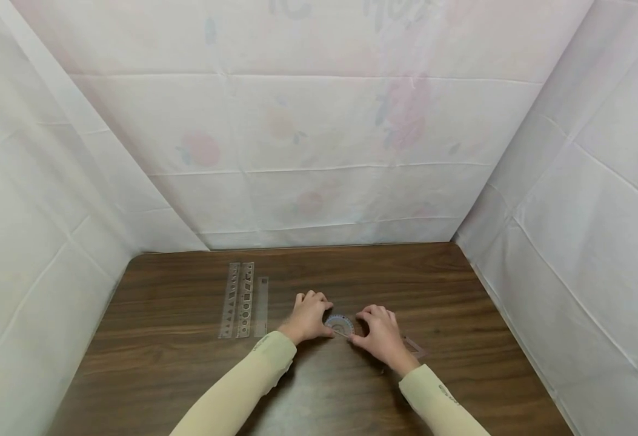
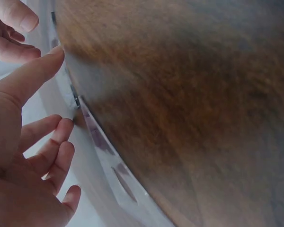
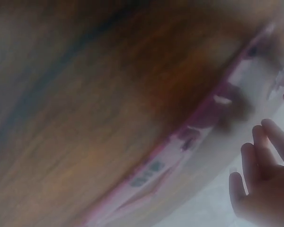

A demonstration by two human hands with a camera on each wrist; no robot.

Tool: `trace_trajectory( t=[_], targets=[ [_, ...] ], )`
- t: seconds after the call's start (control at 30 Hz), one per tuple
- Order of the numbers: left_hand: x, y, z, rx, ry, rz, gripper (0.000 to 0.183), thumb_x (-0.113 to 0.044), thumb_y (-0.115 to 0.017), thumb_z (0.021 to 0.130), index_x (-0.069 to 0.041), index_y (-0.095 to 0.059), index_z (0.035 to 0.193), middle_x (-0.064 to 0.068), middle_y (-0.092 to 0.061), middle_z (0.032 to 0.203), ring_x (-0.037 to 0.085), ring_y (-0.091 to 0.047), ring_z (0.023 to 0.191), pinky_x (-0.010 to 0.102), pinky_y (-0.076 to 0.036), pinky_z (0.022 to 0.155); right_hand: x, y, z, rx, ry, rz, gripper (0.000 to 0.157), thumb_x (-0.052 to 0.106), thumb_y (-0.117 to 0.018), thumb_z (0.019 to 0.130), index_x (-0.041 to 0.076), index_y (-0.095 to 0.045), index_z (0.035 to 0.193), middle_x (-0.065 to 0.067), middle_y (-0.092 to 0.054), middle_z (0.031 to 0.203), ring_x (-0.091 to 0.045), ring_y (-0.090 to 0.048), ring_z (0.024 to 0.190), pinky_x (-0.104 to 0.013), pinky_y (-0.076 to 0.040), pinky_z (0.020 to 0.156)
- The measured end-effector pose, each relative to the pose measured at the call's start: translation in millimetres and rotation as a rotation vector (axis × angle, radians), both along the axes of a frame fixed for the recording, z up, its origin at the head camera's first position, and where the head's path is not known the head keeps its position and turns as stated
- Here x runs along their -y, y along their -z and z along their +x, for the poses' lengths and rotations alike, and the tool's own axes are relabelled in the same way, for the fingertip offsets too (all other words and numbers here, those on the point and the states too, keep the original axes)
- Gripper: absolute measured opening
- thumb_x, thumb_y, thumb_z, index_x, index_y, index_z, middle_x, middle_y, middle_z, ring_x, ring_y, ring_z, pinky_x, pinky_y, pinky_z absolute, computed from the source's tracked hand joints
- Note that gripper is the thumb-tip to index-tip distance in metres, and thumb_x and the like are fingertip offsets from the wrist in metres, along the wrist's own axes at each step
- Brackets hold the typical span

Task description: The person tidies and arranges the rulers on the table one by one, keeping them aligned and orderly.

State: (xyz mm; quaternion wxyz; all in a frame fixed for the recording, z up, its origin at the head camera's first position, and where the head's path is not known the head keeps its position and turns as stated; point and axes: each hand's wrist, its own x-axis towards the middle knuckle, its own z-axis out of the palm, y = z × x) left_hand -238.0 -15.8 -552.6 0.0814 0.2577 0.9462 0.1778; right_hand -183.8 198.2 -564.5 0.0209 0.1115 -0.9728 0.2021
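A small clear protractor (image 1: 340,325) with blue markings lies on the table between the two hands, its straight edge toward the person. My left hand (image 1: 310,316) is at its left side, the thumb tip right at the corner and the fingers spread and loosely bent. On the other side, my right hand (image 1: 381,332) has its thumb at the right corner, its fingers bent and apart from the thumb. Partly hidden by the right wrist is a clear, purplish set square (image 1: 414,346), which the right wrist view shows edge-on, the set square (image 3: 194,123) lying flat.
Two clear stencil rulers (image 1: 229,300) and a plain clear ruler (image 1: 262,306) lie side by side left of the hands. The dark wood-grain table (image 1: 177,375) is bordered by white cloth walls (image 1: 319,133) at the back and both sides.
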Motion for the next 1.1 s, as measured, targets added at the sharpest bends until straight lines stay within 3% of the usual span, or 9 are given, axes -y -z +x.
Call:
trace_trajectory(
  t=[0.23,0.63,0.83,1.1],
  targets=[
    [-5,4.9,0.0,-0.026,-0.004,-0.006,0.064,-0.046,-0.091,0.075,-0.013,-0.074,0.127,0.0,-0.062,0.118,0.019,-0.05,0.106,0.042,-0.034,0.096,3,7.8,2.7,-0.013,-0.008,0.042,0.058,0.044,-0.088,0.08,0.004,-0.074,0.12,-0.007,-0.065,0.118,-0.026,-0.057,0.11,-0.05,-0.043,0.102],
    [-7,10.6,-1.1,-0.019,-0.013,0.099,0.044,-0.039,-0.09,0.078,-0.018,-0.08,0.115,-0.001,-0.066,0.11,0.019,-0.054,0.1,0.043,-0.035,0.093,7,11.4,-0.7,-0.058,-0.009,0.011,0.037,0.032,-0.089,0.081,0.01,-0.079,0.109,-0.002,-0.066,0.113,-0.023,-0.057,0.105,-0.049,-0.043,0.105],
    [-8,11.2,-2.3,-0.014,-0.018,0.114,0.039,-0.039,-0.09,0.078,-0.019,-0.081,0.11,-0.001,-0.069,0.11,0.02,-0.056,0.102,0.046,-0.036,0.095,4,12.9,-3.2,-0.061,-0.018,-0.008,0.035,0.028,-0.09,0.08,0.01,-0.079,0.108,-0.003,-0.067,0.113,-0.025,-0.059,0.106,-0.051,-0.043,0.105],
    [-12,6.2,-3.5,-0.062,-0.016,0.134,0.038,-0.045,-0.089,0.078,-0.02,-0.081,0.106,-0.003,-0.07,0.11,0.019,-0.057,0.104,0.046,-0.037,0.1,-7,7.3,-8.0,-0.098,-0.042,-0.004,0.033,0.027,-0.089,0.081,0.011,-0.077,0.107,-0.002,-0.066,0.114,-0.024,-0.059,0.108,-0.052,-0.042,0.108]
  ],
)
